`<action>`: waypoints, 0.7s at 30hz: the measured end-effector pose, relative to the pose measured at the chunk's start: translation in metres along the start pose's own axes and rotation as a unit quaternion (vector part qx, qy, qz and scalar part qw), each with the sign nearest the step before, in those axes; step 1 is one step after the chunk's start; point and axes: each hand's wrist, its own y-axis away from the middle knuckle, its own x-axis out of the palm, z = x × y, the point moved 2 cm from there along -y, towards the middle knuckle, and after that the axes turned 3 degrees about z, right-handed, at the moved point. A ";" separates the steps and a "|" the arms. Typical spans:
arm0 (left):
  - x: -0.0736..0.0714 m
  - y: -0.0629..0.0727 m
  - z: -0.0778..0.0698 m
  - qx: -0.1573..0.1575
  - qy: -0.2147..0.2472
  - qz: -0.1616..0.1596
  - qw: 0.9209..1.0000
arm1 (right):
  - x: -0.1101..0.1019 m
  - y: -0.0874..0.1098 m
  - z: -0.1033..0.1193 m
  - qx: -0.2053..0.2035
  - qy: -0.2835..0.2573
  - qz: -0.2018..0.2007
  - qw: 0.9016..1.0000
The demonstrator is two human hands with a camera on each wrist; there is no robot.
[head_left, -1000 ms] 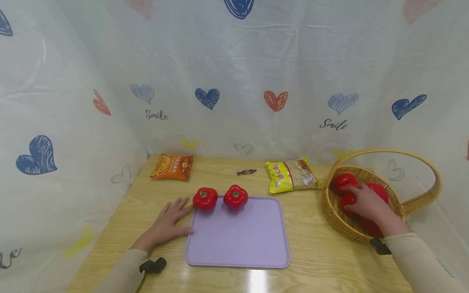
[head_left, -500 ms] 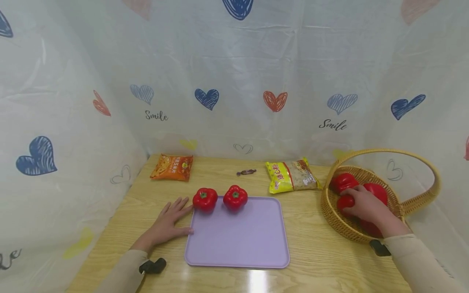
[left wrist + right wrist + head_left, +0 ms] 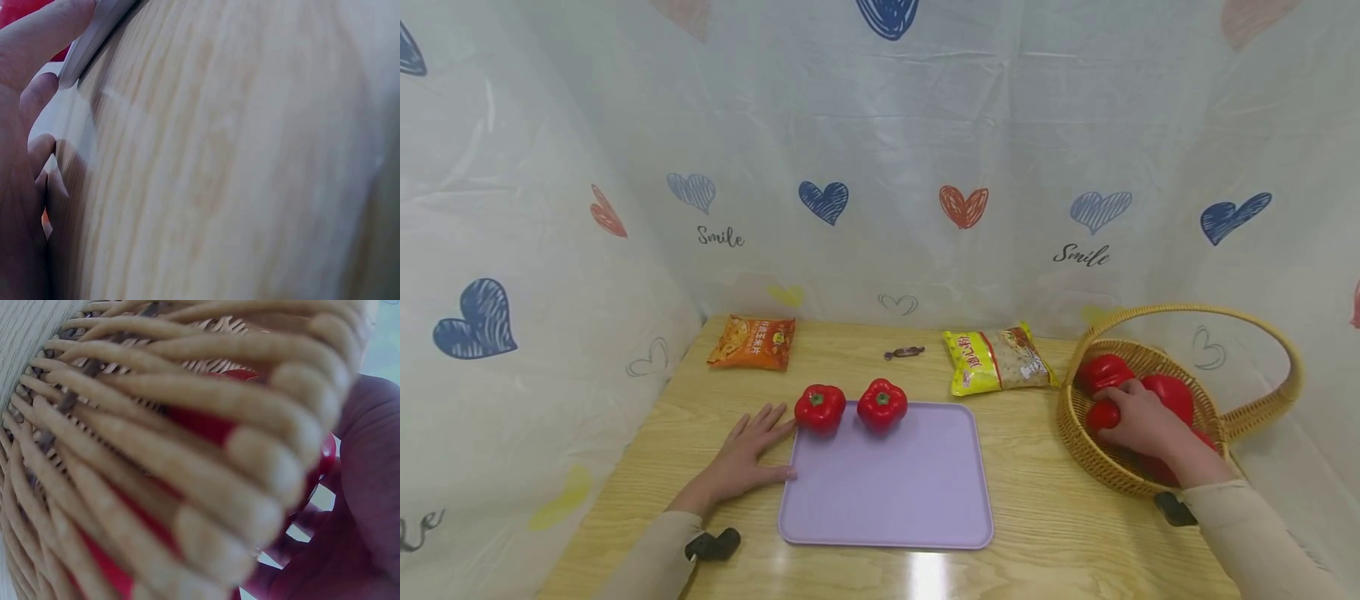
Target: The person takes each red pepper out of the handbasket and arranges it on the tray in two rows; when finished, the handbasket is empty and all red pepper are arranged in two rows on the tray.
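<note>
My left hand (image 3: 748, 454) rests on the table with its fingers spread. Its thumb and forefinger reach the left edge of the lilac tray (image 3: 891, 492). Two red bell peppers, a left one (image 3: 820, 408) and a right one (image 3: 882, 406), sit at the tray's far edge. Inside the wicker basket (image 3: 1086, 454), my right hand (image 3: 1146, 421) grips a red bell pepper (image 3: 1103, 414), with thumb and fingers on either side. The hand covers much of it. In the right wrist view, the basket's wall (image 3: 187, 425) hides most of that grasp.
More red bell peppers (image 3: 1171, 396) lie in the basket, whose tall handle (image 3: 1195, 308) arches over it. Along the back are an orange snack bag (image 3: 752, 342), a small wrapped candy (image 3: 905, 352) and a yellow snack bag (image 3: 1000, 360). A patterned curtain (image 3: 880, 275) hangs behind.
In the basket, my right hand and the red bell pepper at its fingers have shifted slightly left. My left hand, the tray and the two peppers there stay put.
</note>
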 end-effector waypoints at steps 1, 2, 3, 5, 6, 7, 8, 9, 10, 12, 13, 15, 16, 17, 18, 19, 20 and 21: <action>0.000 0.000 0.000 0.000 -0.001 0.000 1.000 | 0.000 0.000 0.000 0.004 0.000 0.002 1.000; 0.000 0.000 0.000 0.000 -0.001 0.000 1.000 | 0.000 -0.001 0.000 0.006 0.002 0.005 1.000; 0.000 0.000 0.000 0.001 -0.002 0.000 1.000 | 0.001 -0.001 0.001 0.008 0.002 0.009 1.000; -0.001 0.000 0.000 0.002 -0.001 0.000 1.000 | 0.001 -0.002 0.001 0.013 0.001 0.016 1.000; -0.001 0.000 -0.001 0.003 -0.001 -0.001 1.000 | 0.001 -0.002 0.001 0.015 0.001 0.020 1.000; -0.001 0.000 0.000 0.003 -0.001 -0.001 1.000 | 0.001 -0.002 0.001 0.016 0.001 0.021 1.000; -0.001 -0.001 0.000 0.003 -0.001 -0.001 1.000 | 0.001 -0.003 0.000 0.017 0.001 0.023 1.000; -0.001 -0.001 0.000 0.004 -0.001 -0.001 1.000 | 0.001 -0.003 0.000 0.018 0.001 0.024 1.000; -0.001 -0.001 0.000 0.004 0.000 0.000 1.000 | 0.001 -0.003 0.000 0.018 0.000 0.025 1.000; 0.000 -0.001 0.000 0.003 -0.001 0.000 1.000 | 0.001 -0.003 0.000 0.017 0.000 0.023 1.000; 0.000 -0.001 0.000 0.003 -0.001 0.000 1.000 | 0.002 -0.003 0.000 0.017 -0.002 0.021 1.000; 0.000 -0.001 0.001 0.002 -0.001 0.000 1.000 | 0.002 -0.002 0.000 0.014 -0.006 0.017 1.000; 0.000 -0.001 0.001 0.002 -0.002 0.000 1.000 | 0.002 -0.001 0.000 0.013 -0.009 0.014 1.000; 0.000 -0.001 0.001 0.002 -0.002 0.000 1.000 | 0.002 -0.001 0.001 0.011 -0.011 0.011 1.000; 0.000 -0.001 0.001 0.002 -0.003 0.000 1.000 | 0.001 0.000 0.001 0.008 -0.013 0.007 1.000; 0.000 -0.001 0.001 0.002 -0.003 0.000 1.000 | 0.001 0.000 0.001 0.006 -0.015 0.003 1.000; 0.000 -0.001 0.001 0.003 -0.003 -0.001 1.000 | 0.001 0.001 0.001 0.004 -0.016 -0.001 1.000; 0.000 -0.001 0.001 0.003 -0.003 -0.001 1.000 | 0.000 0.002 0.001 0.002 -0.016 -0.005 1.000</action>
